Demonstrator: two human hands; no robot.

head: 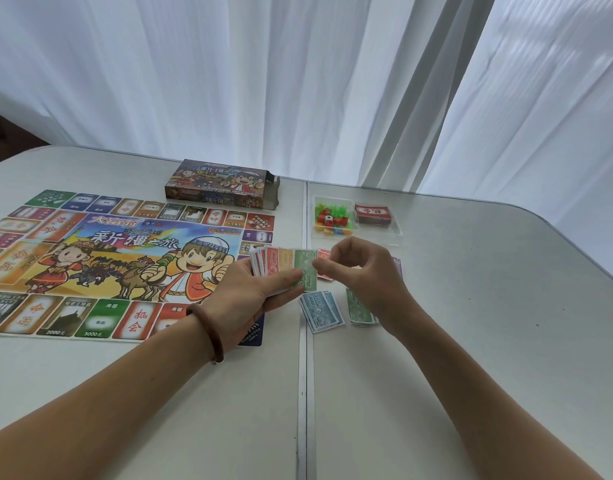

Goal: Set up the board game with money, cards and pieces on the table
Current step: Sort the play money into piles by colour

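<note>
While the board (125,258) lies unfolded at the left of the table (471,306), the head view suggests money sorting is part done. The left hand (249,292) grips a fan of notes (280,263). The right hand (360,268) pinches its top green note (306,271) above the blue pile (320,311) and green pile (358,311). Pieces (332,220) and card deck (372,214) sit in a clear tray (396,233), not yet set out. Piles beneath the right hand are mostly hidden.

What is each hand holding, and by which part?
The left hand grips a fan of paper money at its lower end; the right hand pinches the right edge of the green note.
</note>
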